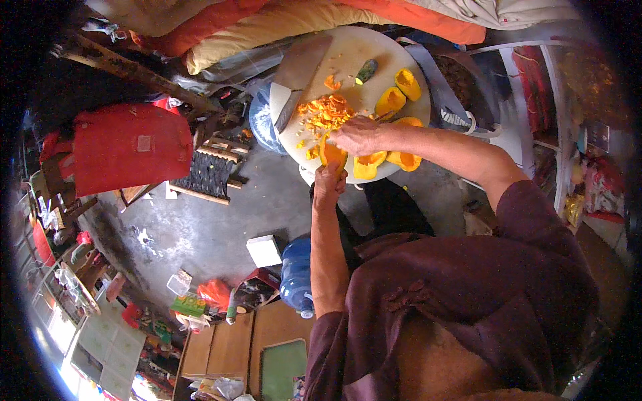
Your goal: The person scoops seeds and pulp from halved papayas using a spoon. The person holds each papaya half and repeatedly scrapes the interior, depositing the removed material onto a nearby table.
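Observation:
My left hand [328,184] grips the near end of a hollowed orange squash piece [333,153] over the edge of a round board [346,45]. My right hand [357,135] is closed over its far end; a thin dark implement seems to stick out of the fist, its kind unclear. Beyond the hands lies a heap of orange pulp and seeds [328,111]. Several hollowed squash pieces [390,102] rest at the board's right side. A dark green squash end [367,71] lies near the back. At the left sits a cleaver [288,108] with a broad blade.
A clear plastic bag [265,120] hangs at the board's left. Left of it stand a low woven stool [205,175] and a red-covered seat [133,148]. A blue water jug [297,273] and a white box [264,250] are on the floor near a wooden cabinet [230,346].

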`<state>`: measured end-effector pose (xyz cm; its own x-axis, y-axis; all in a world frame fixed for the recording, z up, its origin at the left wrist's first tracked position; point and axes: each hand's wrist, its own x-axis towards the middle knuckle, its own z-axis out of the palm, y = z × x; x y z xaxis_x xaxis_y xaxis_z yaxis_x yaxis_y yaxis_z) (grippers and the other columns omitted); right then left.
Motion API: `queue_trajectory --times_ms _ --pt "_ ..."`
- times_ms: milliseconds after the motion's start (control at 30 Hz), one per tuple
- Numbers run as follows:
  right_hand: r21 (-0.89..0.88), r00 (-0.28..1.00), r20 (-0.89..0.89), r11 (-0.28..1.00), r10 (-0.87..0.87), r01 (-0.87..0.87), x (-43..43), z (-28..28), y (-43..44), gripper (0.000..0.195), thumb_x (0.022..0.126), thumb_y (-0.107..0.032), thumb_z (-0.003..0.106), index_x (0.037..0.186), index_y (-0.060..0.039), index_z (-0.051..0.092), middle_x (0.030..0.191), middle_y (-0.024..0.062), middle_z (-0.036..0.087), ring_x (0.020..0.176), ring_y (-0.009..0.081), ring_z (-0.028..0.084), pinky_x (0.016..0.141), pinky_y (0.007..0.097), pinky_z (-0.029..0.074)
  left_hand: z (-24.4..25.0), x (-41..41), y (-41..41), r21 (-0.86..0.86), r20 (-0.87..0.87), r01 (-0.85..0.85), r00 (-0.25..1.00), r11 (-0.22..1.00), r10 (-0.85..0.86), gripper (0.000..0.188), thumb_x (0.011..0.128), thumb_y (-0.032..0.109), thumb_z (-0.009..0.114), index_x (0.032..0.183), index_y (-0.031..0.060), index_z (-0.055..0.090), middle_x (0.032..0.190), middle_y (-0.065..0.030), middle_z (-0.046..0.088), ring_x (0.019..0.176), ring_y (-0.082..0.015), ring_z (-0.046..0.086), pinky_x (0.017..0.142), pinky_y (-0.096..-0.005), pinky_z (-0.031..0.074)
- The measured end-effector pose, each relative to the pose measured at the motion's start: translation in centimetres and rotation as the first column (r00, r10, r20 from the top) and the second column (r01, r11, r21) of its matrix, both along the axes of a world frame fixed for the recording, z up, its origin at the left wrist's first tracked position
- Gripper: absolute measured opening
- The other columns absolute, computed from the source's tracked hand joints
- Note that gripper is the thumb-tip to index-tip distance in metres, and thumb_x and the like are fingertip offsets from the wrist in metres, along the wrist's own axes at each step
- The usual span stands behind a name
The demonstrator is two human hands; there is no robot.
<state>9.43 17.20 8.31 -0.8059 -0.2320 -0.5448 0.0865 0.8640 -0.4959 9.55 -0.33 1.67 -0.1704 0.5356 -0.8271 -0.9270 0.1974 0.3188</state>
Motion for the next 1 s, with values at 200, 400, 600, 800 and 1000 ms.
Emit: queue_trajectory --times_ms 200,400,600,800,1000 --pt "0.033 0.993 -0.044 0.993 0.112 -0.111 1.4 -1.7 -0.4 0.021 0.077 -0.020 0.048 0.084 -0.0006 0.052 0.073 0.0172 0.061 0.073 0.0339 0.060 0.064 0.0442 0.045 1.7 -0.1 0.6 -0.035 -0.075 0.101 0.992 0.994 -0.104 0.026 0.076 0.031 0.051 0.085 0.0065 0.049 0.055 -0.0024 0.045 0.035 -0.0081 0.032 0.033 -0.0233 0.026" --pt "0.127 0.996 -0.071 0.989 -0.062 0.070 2.1 -3.2 -2.0 0.017 0.077 -0.017 0.047 0.085 -0.0032 0.053 0.077 0.0175 0.060 0.074 0.0347 0.060 0.065 0.0451 0.045 0.9 0.1 1.9 -0.167 -0.087 0.048 0.994 0.985 -0.063 0.020 0.077 0.027 0.048 0.074 0.0082 0.050 0.052 -0.0012 0.042 0.034 -0.0086 0.031 0.032 -0.0238 0.025" --pt "0.085 0.957 0.022 0.955 -0.288 0.285 2.5 -3.4 -2.8 0.020 0.078 -0.019 0.047 0.086 -0.0013 0.053 0.078 0.0189 0.060 0.077 0.0352 0.060 0.065 0.0457 0.046 0.9 0.5 2.8 -0.245 0.012 -0.046 0.999 0.968 0.050 0.016 0.078 0.022 0.045 0.071 0.0082 0.048 0.051 -0.0017 0.042 0.033 -0.0104 0.030 0.031 -0.0253 0.025" --pt "0.143 0.935 0.055 0.929 -0.351 0.340 2.6 -3.3 -3.2 0.023 0.080 -0.021 0.046 0.086 -0.0010 0.054 0.079 0.0195 0.061 0.077 0.0338 0.061 0.066 0.0444 0.048 0.7 1.7 3.3 -0.165 -0.122 -0.165 0.982 0.972 0.146 0.019 0.081 0.023 0.043 0.068 0.0085 0.046 0.051 -0.0027 0.042 0.032 -0.0116 0.031 0.030 -0.0260 0.024" --pt "0.214 0.865 0.086 0.857 -0.495 0.469 2.2 -3.6 -2.9 0.021 0.079 -0.016 0.044 0.082 -0.0010 0.058 0.077 0.0196 0.062 0.073 0.0344 0.062 0.062 0.0437 0.049 2.0 2.2 4.7 -0.237 -0.021 -0.325 0.944 0.915 0.330 0.026 0.082 0.023 0.042 0.063 0.0057 0.045 0.050 -0.0037 0.042 0.033 -0.0116 0.033 0.030 -0.0263 0.024"
